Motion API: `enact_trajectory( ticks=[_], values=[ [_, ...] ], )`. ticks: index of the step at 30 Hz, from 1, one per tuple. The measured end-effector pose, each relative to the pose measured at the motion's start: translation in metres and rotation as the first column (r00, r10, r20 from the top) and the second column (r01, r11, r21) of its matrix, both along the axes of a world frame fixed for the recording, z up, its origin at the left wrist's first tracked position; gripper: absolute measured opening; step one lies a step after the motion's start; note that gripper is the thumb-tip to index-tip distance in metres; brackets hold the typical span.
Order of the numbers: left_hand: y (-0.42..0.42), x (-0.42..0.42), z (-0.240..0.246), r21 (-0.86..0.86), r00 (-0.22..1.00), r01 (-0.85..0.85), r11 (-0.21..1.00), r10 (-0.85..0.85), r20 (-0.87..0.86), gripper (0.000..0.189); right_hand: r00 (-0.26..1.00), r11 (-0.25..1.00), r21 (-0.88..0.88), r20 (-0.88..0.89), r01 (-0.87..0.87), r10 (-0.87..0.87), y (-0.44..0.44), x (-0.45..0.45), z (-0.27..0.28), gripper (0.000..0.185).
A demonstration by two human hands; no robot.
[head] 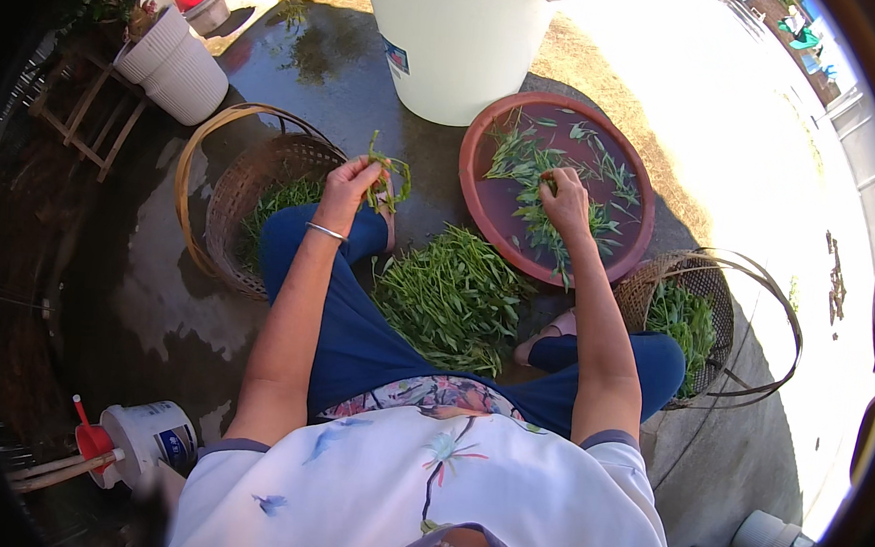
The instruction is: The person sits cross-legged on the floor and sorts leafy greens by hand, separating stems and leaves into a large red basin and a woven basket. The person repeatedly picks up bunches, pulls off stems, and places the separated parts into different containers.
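My left hand (pixel 350 187) pinches a few green vegetable stems (pixel 392 186) in front of the left woven basket (pixel 243 201). My right hand (pixel 567 199) is over the reddish-brown plastic basin (pixel 477 234), its fingers curled around a bit of greens that is mostly hidden. Leafy sprigs (pixel 524 155) float on the water in that basin. Between my feet, a pile of long-stemmed leafy greens (pixel 455 297) lies on the ground. Cut green stems (pixel 280 207) fill part of the left basket. More leafy greens (pixel 682 330) sit in the right woven basket (pixel 636 289).
Behind the basin stands a large white plastic bucket (pixel 462 49). White ribbed flowerpots (pixel 176 66) lean near a small wooden rack (pixel 90 117) at the far left. A white pail (pixel 146 436) with a red scoop (pixel 95 444) is at lower left. The concrete is wet in places.
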State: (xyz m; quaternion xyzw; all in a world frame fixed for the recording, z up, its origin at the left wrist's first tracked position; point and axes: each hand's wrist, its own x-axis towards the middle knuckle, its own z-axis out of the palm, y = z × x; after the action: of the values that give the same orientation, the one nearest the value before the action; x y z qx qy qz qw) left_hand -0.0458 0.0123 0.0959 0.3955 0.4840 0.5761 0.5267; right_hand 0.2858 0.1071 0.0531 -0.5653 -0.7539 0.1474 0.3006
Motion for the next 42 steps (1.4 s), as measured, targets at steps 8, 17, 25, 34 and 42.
enact_trajectory(
  ticks=[8, 17, 25, 34, 42],
  values=[
    [-0.005, -0.169, -0.007, 0.118, 0.786, -0.359, 0.926, 0.368, -0.496, 0.018, 0.970, 0.974, 0.023, 0.089, 0.226, -0.228, 0.026, 0.065, 0.008, 0.028],
    [-0.047, -0.238, -0.083, -0.013, 0.113, -0.590, 0.807, 0.067, -0.991, 0.038, 0.992, 0.942, -0.332, 0.102, -0.038, 0.076, -0.062, 0.061, -0.064, 0.022],
    [-0.057, -0.235, -0.057, -0.009, 0.682, -0.612, 0.791, 0.522, -0.512, 0.015, 0.986, 0.944, -0.289, -0.007, -0.161, 0.166, -0.065, 0.029, -0.019, 0.019],
    [-0.116, -0.241, -0.038, 0.067, 0.539, -0.496, 0.866, 0.367, -0.758, 0.025, 0.995, 0.936, -0.340, -0.034, -0.097, 0.091, -0.052, 0.098, 0.007, 0.020],
    [-0.148, -0.210, -0.012, -0.073, 0.773, -0.569, 0.819, 0.503, -0.386, 0.022, 0.852, 0.831, -0.554, -0.410, 0.050, -0.324, -0.020, 0.155, -0.021, 0.022]
  ],
)
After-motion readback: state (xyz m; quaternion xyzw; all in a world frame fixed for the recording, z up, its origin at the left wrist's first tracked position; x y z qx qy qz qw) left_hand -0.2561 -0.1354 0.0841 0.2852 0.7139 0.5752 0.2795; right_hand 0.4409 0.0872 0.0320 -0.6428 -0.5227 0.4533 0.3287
